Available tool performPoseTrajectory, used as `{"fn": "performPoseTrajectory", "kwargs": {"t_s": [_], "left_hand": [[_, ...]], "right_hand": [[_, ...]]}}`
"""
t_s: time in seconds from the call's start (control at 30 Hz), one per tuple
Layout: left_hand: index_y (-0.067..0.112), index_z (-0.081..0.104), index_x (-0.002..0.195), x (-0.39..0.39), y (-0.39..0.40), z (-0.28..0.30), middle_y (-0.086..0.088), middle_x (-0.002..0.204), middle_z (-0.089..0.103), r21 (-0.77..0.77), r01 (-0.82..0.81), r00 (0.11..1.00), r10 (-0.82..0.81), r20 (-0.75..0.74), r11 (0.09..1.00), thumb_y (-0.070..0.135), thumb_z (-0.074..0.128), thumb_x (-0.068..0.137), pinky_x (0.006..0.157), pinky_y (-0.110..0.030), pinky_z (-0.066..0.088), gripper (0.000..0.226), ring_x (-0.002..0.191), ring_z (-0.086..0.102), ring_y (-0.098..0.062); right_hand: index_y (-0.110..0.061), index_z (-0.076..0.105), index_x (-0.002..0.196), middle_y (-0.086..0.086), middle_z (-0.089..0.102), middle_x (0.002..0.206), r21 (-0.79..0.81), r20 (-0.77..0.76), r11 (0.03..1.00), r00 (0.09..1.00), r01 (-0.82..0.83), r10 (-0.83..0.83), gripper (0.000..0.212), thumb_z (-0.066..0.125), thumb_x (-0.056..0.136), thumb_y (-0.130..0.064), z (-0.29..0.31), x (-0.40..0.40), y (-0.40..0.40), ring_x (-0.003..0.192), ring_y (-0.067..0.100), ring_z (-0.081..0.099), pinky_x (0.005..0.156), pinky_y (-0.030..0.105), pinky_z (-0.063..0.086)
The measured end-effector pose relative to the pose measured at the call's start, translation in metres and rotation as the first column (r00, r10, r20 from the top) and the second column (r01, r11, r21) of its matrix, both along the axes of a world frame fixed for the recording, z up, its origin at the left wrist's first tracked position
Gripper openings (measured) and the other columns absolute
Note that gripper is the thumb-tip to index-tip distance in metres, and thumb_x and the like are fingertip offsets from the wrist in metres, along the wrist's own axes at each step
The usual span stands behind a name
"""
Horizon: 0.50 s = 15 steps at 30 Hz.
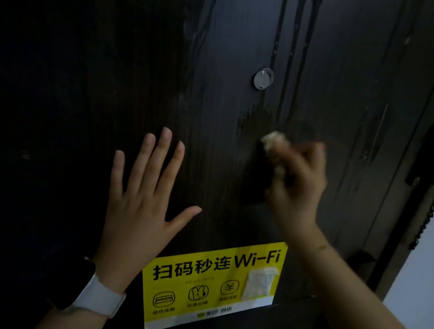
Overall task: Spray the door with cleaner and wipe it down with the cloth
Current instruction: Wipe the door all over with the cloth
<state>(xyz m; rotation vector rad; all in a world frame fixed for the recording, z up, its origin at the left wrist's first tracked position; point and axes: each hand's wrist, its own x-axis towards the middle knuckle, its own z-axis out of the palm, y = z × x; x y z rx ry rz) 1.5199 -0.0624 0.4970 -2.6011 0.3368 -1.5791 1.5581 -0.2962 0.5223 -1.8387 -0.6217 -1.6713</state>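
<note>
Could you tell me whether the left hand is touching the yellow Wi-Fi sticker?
Apart. The head view shows the left hand flat on the door, with dark wood visible between it and the yellow Wi-Fi sticker.

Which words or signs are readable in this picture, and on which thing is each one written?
"扫码秒连 Wi-Fi": large black headline on the yellow sticker stuck on the door.
"¥": inside one of three black icons on the same sticker.
Captions under the icons and the bottom line beside a small logo: too small and blurred to read.
Door, cloth, wristband: no text visible.
</note>
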Motion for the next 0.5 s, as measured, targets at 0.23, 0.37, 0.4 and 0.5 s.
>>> {"fn": "performPoseTrajectory", "kwargs": {"t_s": [0.23, 0.37, 0.4, 0.5], "left_hand": [[0.012, 0.012, 0.156, 0.0, 0.0, 0.0, -0.01, 0.164, 0.0, -0.003, 0.006, 1.0, -0.006, 0.001, 1.0, 0.067, 0.045, 0.085, 0.12, -0.052, -0.001, 0.095, 0.151, 0.001, -0.027], [0.012, 0.013, 0.156, -0.001, -0.001, 0.001, -0.011, 0.164, 0.001, -0.008, 0.017, 1.0, -0.017, -0.005, 1.0, 0.066, 0.045, 0.085, 0.12, -0.051, -0.002, 0.094, 0.151, 0.001, -0.026], [0.012, 0.013, 0.156, -0.002, -0.001, 0.001, -0.011, 0.164, 0.002, -0.01, 0.022, 1.0, -0.022, -0.006, 1.0, 0.065, 0.046, 0.085, 0.12, -0.051, -0.002, 0.094, 0.151, 0.001, -0.026], [0.013, 0.012, 0.156, -0.002, 0.0, 0.002, -0.01, 0.164, 0.001, -0.014, 0.036, 0.999, -0.036, -0.009, 0.999, 0.064, 0.048, 0.084, 0.12, -0.05, -0.003, 0.095, 0.151, 0.0, -0.025]], "right_hand": [[-0.01, 0.068, 0.107, 0.005, 0.044, 0.095, -0.074, -0.079, 0.994, 0.993, 0.079, -0.085, 0.03, 0.052, 0.086, 0.002, 0.008, -0.006, -0.036, 0.085, 0.011, 0.046, 0.069, 0.013, 0.038], [-0.001, 0.066, 0.11, 0.007, 0.04, 0.098, 0.059, 0.0, 0.992, 0.994, 0.111, -0.111, 0.029, 0.053, 0.085, 0.008, 0.062, 0.006, -0.014, 0.085, 0.012, 0.043, 0.072, 0.009, 0.032], [-0.003, 0.064, 0.113, 0.008, 0.041, 0.098, -0.013, 0.025, 0.997, 0.997, 0.074, -0.074, 0.033, 0.051, 0.084, 0.006, 0.054, 0.004, -0.002, 0.086, 0.015, 0.044, 0.071, 0.013, 0.035], [-0.002, 0.065, 0.116, 0.016, 0.049, 0.093, -0.359, -0.003, 0.933, 0.999, 0.031, -0.035, 0.032, 0.052, 0.087, 0.0, 0.013, -0.009, 0.008, 0.082, 0.026, 0.049, 0.065, 0.031, 0.043]]}}
